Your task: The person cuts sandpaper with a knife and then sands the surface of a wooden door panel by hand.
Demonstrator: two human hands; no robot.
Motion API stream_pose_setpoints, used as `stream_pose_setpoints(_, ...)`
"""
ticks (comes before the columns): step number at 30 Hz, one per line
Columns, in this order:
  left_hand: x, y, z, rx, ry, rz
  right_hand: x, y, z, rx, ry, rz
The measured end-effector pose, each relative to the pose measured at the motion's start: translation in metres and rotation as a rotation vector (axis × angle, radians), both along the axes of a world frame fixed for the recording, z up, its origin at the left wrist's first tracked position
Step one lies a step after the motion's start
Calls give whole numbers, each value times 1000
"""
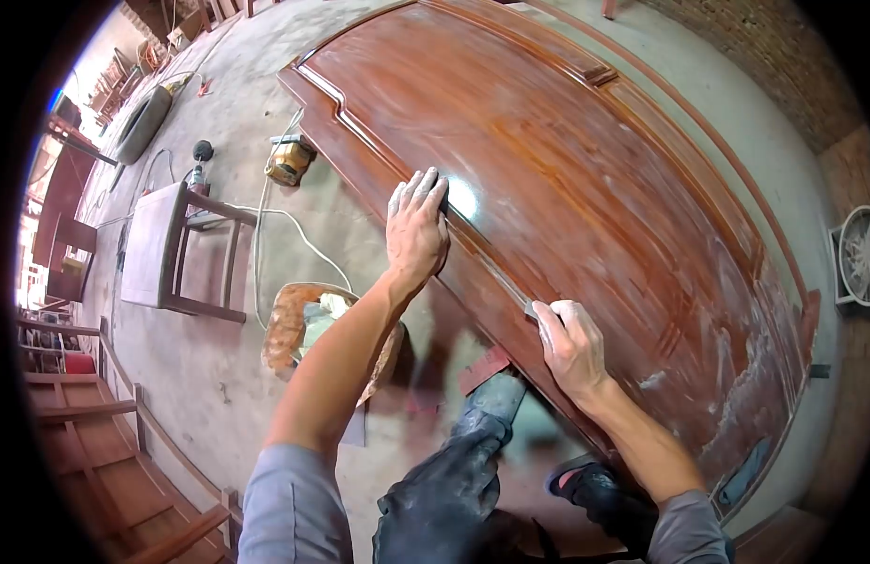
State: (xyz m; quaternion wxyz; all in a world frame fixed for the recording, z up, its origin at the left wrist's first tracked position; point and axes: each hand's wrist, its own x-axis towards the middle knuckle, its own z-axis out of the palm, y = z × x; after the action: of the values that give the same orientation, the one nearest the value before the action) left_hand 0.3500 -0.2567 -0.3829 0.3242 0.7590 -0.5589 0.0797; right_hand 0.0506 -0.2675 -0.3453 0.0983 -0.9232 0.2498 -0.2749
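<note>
A large reddish-brown wooden panel (548,169) with moulded borders lies before me, streaked with whitish dust. My left hand (417,226) rests on its near edge moulding, fingers together over a small dark block (444,195) that shows only in part. Further right along the same moulding, my right hand (573,346) is closed, with a small grey piece (531,308) at its fingertips. White powder coats the fingers of both hands. A bluish cloth (745,470) lies at the panel's lower right corner.
A wooden stool (158,246), a yellow power tool (289,161) with a white cord and a drill (199,169) are on the floor at left. Below my left forearm sits a round container (286,324) with cloths. A white basket (860,256) stands far right.
</note>
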Motion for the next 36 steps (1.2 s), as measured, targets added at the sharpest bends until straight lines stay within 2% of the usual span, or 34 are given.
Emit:
stream_pose_setpoints(6,2,1,1,-1,5,-24,35,-11,-1,-34,1,8)
stream_pose_setpoints(14,-1,0,3,7,0,5,-8,-5,0,-81,46,-1)
stream_pose_setpoints(21,-1,0,5,13,-19,2,54,-21,-10,-51,19,-3)
stream_pose_setpoints(27,-2,0,5,-17,-18,-3,8,-6,-5,-104,45,-31)
stream_pose_setpoints(30,-1,4,6,1,-3,-17,65,-22,-8,-140,-48,-5)
stream_pose_setpoints(33,1,1,5,5,-19,-25,113,-35,-17,-95,-23,-25)
stream_pose_setpoints(36,2,2,2,13,-33,-23,68,-24,-7,-65,5,-22)
